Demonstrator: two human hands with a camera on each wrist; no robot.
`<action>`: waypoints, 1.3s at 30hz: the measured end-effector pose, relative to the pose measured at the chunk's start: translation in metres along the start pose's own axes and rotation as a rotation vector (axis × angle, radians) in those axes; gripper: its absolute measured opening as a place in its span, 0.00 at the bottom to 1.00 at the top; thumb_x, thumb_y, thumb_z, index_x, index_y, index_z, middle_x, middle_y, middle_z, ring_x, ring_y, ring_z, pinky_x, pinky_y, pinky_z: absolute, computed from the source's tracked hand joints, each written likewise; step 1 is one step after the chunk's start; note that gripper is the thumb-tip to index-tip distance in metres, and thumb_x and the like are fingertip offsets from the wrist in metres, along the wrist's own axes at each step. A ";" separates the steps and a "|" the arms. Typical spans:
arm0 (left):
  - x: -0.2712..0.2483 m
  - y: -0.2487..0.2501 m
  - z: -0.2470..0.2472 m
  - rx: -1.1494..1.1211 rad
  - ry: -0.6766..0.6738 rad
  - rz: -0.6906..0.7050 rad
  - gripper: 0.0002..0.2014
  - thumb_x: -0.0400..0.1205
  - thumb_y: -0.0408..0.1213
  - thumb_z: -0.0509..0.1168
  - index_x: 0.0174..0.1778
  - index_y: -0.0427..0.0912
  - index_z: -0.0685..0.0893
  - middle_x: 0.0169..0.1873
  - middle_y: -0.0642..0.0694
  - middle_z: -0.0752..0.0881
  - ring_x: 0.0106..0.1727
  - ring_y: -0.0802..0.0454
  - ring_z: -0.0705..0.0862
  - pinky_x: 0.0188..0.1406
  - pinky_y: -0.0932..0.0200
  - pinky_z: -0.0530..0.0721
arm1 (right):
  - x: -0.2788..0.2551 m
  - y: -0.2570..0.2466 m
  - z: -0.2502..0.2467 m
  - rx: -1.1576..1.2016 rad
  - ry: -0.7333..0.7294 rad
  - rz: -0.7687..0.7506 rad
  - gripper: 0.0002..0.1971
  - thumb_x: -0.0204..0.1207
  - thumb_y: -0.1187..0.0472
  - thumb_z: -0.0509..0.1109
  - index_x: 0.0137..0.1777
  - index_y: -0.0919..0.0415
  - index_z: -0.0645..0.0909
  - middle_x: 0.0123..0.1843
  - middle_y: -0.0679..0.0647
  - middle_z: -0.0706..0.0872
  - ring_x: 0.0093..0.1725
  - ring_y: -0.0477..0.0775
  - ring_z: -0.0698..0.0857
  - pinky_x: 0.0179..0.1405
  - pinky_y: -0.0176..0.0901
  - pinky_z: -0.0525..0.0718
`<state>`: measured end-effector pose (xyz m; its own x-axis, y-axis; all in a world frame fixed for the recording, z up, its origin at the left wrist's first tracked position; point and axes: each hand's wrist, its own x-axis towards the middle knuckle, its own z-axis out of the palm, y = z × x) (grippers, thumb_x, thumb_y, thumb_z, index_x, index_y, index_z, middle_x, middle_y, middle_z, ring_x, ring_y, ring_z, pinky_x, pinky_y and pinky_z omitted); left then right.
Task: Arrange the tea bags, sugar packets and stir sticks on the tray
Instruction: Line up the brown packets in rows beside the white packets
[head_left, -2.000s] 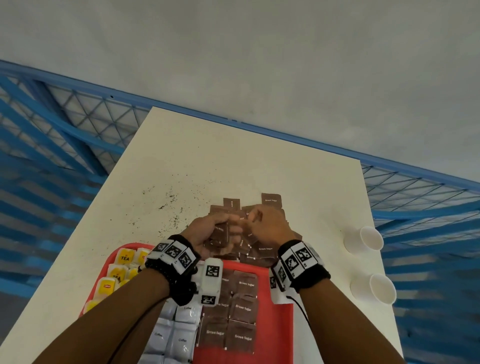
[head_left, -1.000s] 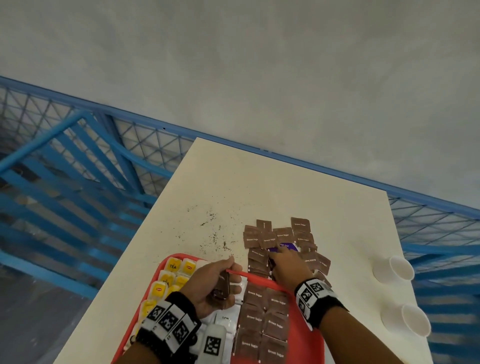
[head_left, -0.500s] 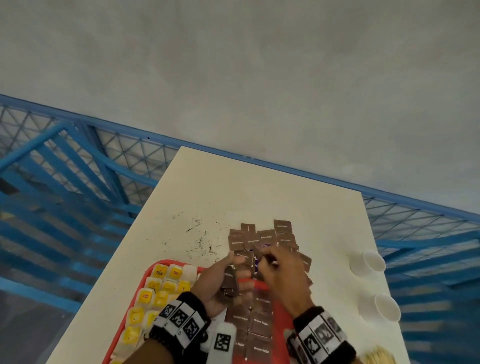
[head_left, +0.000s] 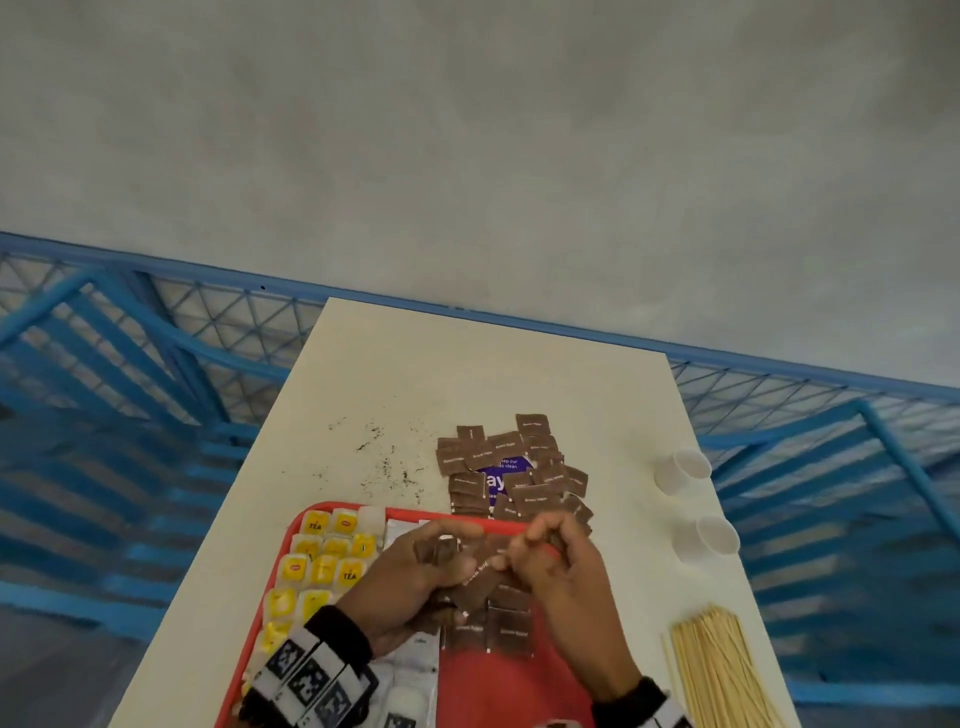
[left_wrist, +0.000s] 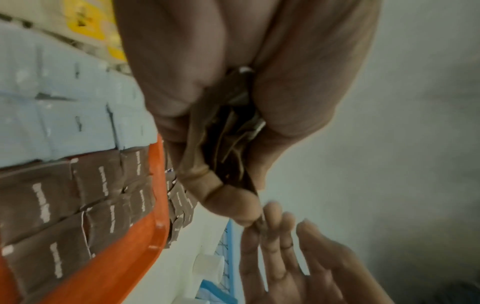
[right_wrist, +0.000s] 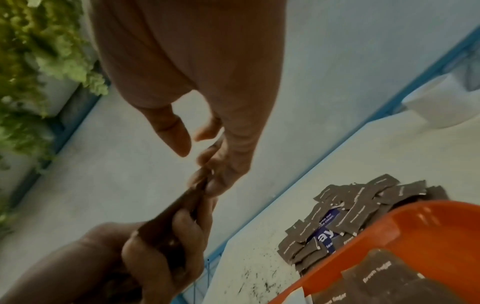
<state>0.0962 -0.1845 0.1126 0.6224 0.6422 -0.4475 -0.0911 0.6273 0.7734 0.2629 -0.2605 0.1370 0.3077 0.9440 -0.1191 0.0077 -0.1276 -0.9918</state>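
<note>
Both hands are back over the tray (head_left: 291, 540), lower centre of frame, off the loose packets (head_left: 511, 467) on the worktop. Left hand (head_left: 415, 587) grips a stack of sugar packets (left_wrist: 231, 148); right hand (head_left: 558, 566) pinches its top packet. Judged: next packet about to join the tray's brown rows (head_left: 511, 626).

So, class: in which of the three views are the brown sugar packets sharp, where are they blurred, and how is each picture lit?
Head view: flat even light, loose sugar packets legible, left hand and right hand slightly blurred. Left wrist view: dim, close hand soft, tray packets smeared. Right wrist view: dim, fingers blurred, "Brown Sugar" readable bottom right.
</note>
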 end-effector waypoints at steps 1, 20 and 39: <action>-0.006 0.002 0.003 0.079 -0.018 0.037 0.19 0.80 0.26 0.70 0.67 0.33 0.79 0.29 0.47 0.86 0.24 0.52 0.84 0.19 0.61 0.82 | -0.004 0.002 -0.003 -0.013 0.046 0.028 0.10 0.78 0.62 0.76 0.52 0.62 0.77 0.44 0.58 0.88 0.46 0.61 0.90 0.51 0.59 0.90; -0.053 -0.059 -0.011 0.649 -0.149 -0.099 0.14 0.82 0.45 0.73 0.38 0.37 0.85 0.25 0.40 0.84 0.19 0.53 0.76 0.19 0.61 0.74 | -0.093 0.056 -0.017 -0.077 -0.073 0.341 0.16 0.74 0.48 0.75 0.32 0.60 0.87 0.30 0.53 0.88 0.29 0.45 0.81 0.32 0.33 0.76; -0.058 -0.096 -0.043 0.616 -0.023 -0.344 0.11 0.80 0.38 0.74 0.48 0.31 0.88 0.40 0.34 0.92 0.27 0.48 0.83 0.16 0.64 0.73 | -0.074 0.112 -0.008 -0.194 -0.039 0.483 0.11 0.77 0.62 0.77 0.32 0.57 0.87 0.26 0.44 0.84 0.26 0.40 0.77 0.29 0.29 0.75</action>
<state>0.0351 -0.2628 0.0449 0.5541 0.4382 -0.7078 0.5664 0.4246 0.7063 0.2482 -0.3473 0.0351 0.2840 0.7737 -0.5663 0.0509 -0.6020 -0.7969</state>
